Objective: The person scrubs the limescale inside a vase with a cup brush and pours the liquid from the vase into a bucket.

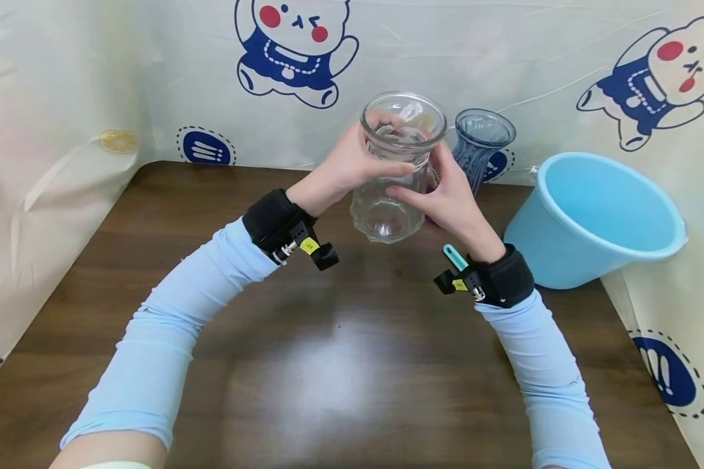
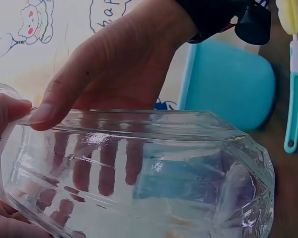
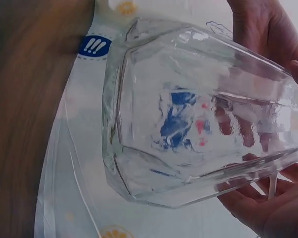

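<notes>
Both hands hold a clear glass vase (image 1: 390,202) with a thick round rim, just above the table's far part. My left hand (image 1: 352,159) grips its neck from the left, the thumb lying across the front. From the right my right hand (image 1: 448,195) grips the same vase, fingers around the far side. In the left wrist view, fingers show blurred through the clear glass of the vase (image 2: 188,183). Its faceted base fills much of the right wrist view, where the vase (image 3: 154,163) lies sideways in the picture. The vase's inside shows no solid thing.
Behind the right hand stands a blue-grey glass vase (image 1: 484,130). A light blue bucket (image 1: 551,254) is at the right table edge. By the right wrist lies a brush with a turquoise handle (image 1: 455,257) and yellow sponge head (image 2: 292,17). Printed cloth hangs around the wooden table (image 1: 328,378).
</notes>
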A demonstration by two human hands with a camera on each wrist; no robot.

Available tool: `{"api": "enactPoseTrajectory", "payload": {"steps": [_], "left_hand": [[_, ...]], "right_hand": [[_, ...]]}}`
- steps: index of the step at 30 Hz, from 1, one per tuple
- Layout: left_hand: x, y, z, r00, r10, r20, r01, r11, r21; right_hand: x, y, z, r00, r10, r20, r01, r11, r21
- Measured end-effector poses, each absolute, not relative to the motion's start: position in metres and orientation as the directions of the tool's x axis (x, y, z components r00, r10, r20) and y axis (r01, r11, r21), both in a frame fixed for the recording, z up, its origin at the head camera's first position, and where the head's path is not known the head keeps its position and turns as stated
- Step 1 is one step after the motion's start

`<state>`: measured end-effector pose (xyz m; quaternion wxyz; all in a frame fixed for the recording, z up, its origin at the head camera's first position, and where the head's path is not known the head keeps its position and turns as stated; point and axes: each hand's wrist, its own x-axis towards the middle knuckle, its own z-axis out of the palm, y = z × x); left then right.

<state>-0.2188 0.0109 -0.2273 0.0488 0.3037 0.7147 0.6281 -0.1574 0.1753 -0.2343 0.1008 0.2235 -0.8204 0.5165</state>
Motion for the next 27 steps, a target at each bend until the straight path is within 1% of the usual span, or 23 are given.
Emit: {"api": "enactPoseTrajectory", "payload": {"steps": [5,12,17,21,23,27], "left_hand": [[-0.216,-0.003,-0.231,-0.83,0.473,0.295,0.366,0.064,0.928],[-0.208,-0.025,-0.244,-0.85,0.441,0.288,0.328,0.016,0.944],[-0.196,-0.052,-0.253,-0.879,0.386,0.281,0.298,-0.016,0.954],[-0.183,-0.077,-0.258,-0.907,0.336,0.255,0.275,0.013,0.961],[-0.176,-0.088,-0.26,-0.92,0.313,0.234,0.259,0.04,0.965],[-0.165,-0.108,-0.261,-0.934,0.276,0.226,0.256,0.078,0.964]], "right_hand": [[-0.155,0.16,-0.237,-0.866,-0.266,0.423,-0.498,0.375,-0.782],[-0.157,0.14,-0.249,-0.837,-0.309,0.452,-0.536,0.294,-0.791],[-0.157,0.117,-0.254,-0.81,-0.363,0.461,-0.562,0.256,-0.786],[-0.159,0.097,-0.26,-0.8,-0.408,0.441,-0.566,0.266,-0.78],[-0.162,0.088,-0.266,-0.789,-0.431,0.438,-0.571,0.251,-0.782],[-0.172,0.069,-0.282,-0.739,-0.477,0.476,-0.62,0.208,-0.756]]}}
